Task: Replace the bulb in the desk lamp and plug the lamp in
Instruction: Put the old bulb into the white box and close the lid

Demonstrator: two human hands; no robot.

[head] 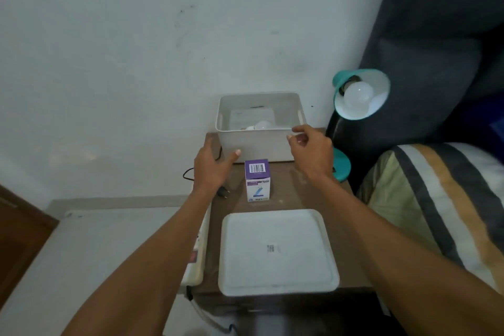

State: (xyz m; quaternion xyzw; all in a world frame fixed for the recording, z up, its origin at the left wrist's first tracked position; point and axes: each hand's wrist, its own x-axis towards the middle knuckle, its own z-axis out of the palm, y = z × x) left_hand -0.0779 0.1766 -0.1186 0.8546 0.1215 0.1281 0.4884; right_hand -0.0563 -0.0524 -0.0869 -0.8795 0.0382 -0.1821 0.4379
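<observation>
A teal desk lamp (360, 95) stands at the table's right edge, its shade tilted toward me with a white bulb (357, 97) screwed in. A second white bulb (263, 125) lies inside the open white bin (259, 144) at the back of the table. A purple and white bulb box (257, 180) stands upright in front of the bin. The lamp's black plug (224, 191) lies loose on the table. My left hand (215, 165) rests open against the bin's left front corner. My right hand (311, 148) hovers by the bin's right rim, fingers loosely curled and holding nothing.
The bin's white lid (278, 251) lies flat on the near part of the brown table (341, 199). A white power strip (197, 254) runs along the table's left side. A striped bed cover (441, 204) and dark curtain are to the right.
</observation>
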